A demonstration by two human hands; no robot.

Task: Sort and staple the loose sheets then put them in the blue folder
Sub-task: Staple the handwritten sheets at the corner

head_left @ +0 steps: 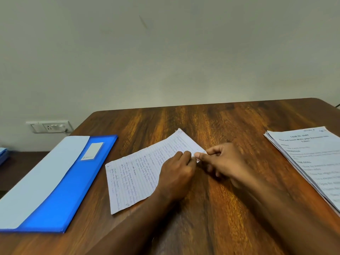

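Lined handwritten sheets (136,173) lie slanted in the middle of the wooden table (211,122). My left hand (176,173) rests on their right half with its fingers curled at the right edge. My right hand (222,162) pinches that same edge between thumb and forefinger, right beside the left fingertips. The blue folder (73,184) lies shut at the left, with a pale flap and a white label on its cover. No stapler is in view.
A stack of printed sheets (312,159) lies at the table's right edge. A wall socket (49,127) sits low on the wall behind the folder. Something pale blue (3,153) shows at the far left on a lower surface.
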